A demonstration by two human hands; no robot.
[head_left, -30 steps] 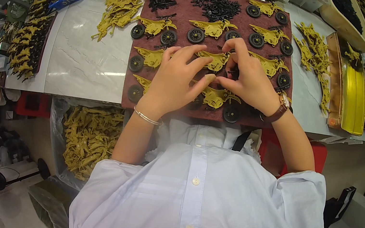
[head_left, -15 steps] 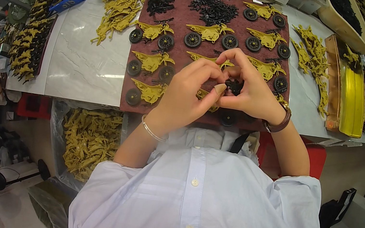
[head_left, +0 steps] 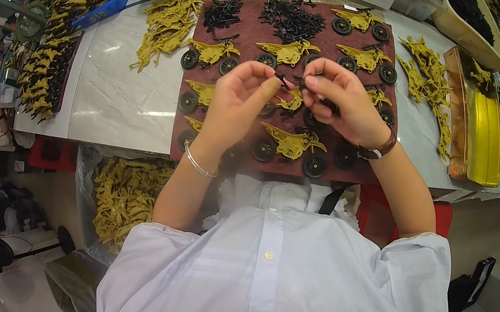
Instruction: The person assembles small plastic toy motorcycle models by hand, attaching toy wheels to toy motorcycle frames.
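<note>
"Pale counter [head_left: 120, 93], with a red mat [head_left: 247, 28] lying across its middle. What is looking done on it?"

"Rows of toy motorbikes [head_left: 290, 143] are covering the mat, mostly yellow bodies with a black wheel showing at each end. Several on the far side are also showing thin black bits along the top, so I'm judging those further along. Both hands are hiding some of the middle ones."

"How is each grip standing?"

"Fairly close together, above the mat's middle. The left hand [head_left: 239, 102] is pinching a small black part [head_left: 284, 82], thumb and forefinger closing right down to it. The right hand [head_left: 346, 103] is pinching a dark piece [head_left: 303, 84] much the same way, its other fingers curling in. Whether the two are touching, I'm not managing to tell."

"And what is looking left over?"

"That held pair, I'd say; both are seeming to hang clear of any motorbike. A big black heap [head_left: 293, 20] is lying on the mat's far part, a smaller black heap [head_left: 222, 12] to its left. Loose yellow bodies [head_left: 169, 25] are lying left of the mat, and another yellow pile [head_left: 434, 81] is lying right of it, neither showing wheels."
</note>
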